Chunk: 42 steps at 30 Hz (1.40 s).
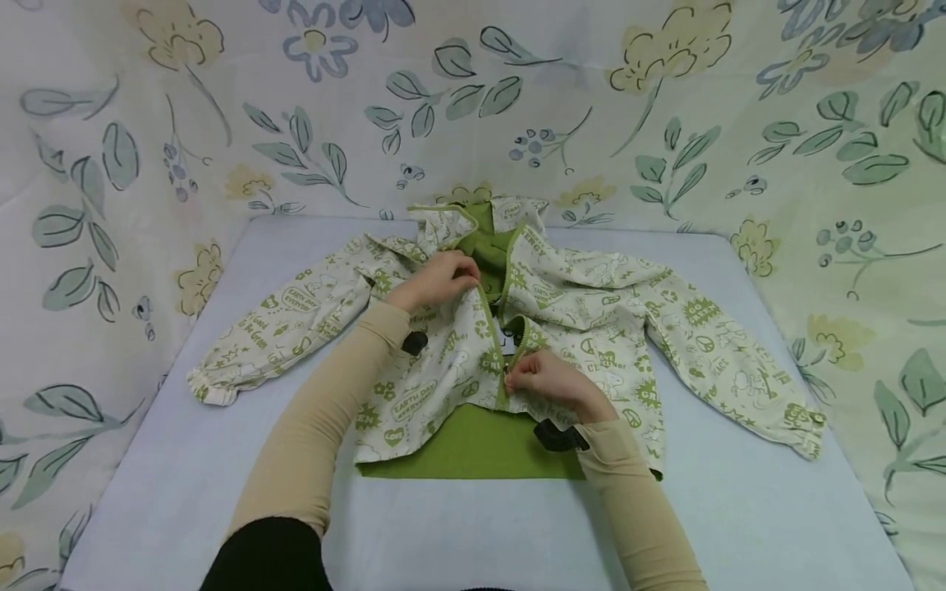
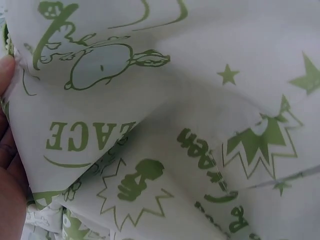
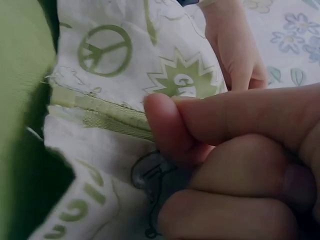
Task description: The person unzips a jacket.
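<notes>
A white zip-up hooded jacket with green lettering and drawings lies spread, sleeves out to both sides, its green lining showing below the front hem. Near the collar my left hand holds the edge of the left front panel; the left wrist view has its thumb and fingers on either side of that edge. Low on the front, my right hand pinches the zip between thumb and curled forefinger. The zip is joined at the hem and parts above the hand. The fingers hide its slider.
A pale cloth-covered table lies under the jacket. Flower-printed fabric hangs behind and at both sides. The sleeves reach out near the table's side edges. Dark wrist bands sit on both wrists.
</notes>
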### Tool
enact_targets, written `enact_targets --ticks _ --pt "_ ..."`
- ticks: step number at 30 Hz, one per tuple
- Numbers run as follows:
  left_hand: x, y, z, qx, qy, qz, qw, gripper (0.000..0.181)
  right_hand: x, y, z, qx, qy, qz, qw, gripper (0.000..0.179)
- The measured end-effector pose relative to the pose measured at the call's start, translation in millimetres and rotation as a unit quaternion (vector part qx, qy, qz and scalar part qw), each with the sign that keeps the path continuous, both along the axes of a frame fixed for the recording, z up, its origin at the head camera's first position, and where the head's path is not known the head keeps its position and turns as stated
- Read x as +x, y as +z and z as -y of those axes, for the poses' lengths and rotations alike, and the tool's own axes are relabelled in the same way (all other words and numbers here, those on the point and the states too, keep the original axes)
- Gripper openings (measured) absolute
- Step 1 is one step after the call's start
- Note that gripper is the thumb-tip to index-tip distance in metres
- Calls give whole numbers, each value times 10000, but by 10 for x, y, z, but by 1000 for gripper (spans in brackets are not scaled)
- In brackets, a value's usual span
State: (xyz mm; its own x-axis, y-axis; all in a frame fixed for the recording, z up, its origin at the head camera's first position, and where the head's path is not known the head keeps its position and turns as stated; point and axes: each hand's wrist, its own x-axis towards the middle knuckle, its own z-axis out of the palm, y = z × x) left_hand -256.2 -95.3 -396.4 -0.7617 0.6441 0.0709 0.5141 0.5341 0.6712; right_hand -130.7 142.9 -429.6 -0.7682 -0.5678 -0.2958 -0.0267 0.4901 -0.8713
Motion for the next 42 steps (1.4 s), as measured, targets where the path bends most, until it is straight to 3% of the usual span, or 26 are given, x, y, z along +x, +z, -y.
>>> enact_targets --ticks 17,29,32,42 --pt "-47 -1 48 -97 327 36 9994 13 44 -11 -33 -203 123 305 9993 23" --pt "-52 -24 60 -83 751 -13 9971 12 102 2 -25 -122 467 -3 9988 20" --pt "-53 -20 65 -100 795 -75 9968 12 78 -65 -48 -120 487 27 9987 20" --pt "-36 -2 60 -178 889 -59 9959 15 76 -54 -49 -25 616 105 9980 21"
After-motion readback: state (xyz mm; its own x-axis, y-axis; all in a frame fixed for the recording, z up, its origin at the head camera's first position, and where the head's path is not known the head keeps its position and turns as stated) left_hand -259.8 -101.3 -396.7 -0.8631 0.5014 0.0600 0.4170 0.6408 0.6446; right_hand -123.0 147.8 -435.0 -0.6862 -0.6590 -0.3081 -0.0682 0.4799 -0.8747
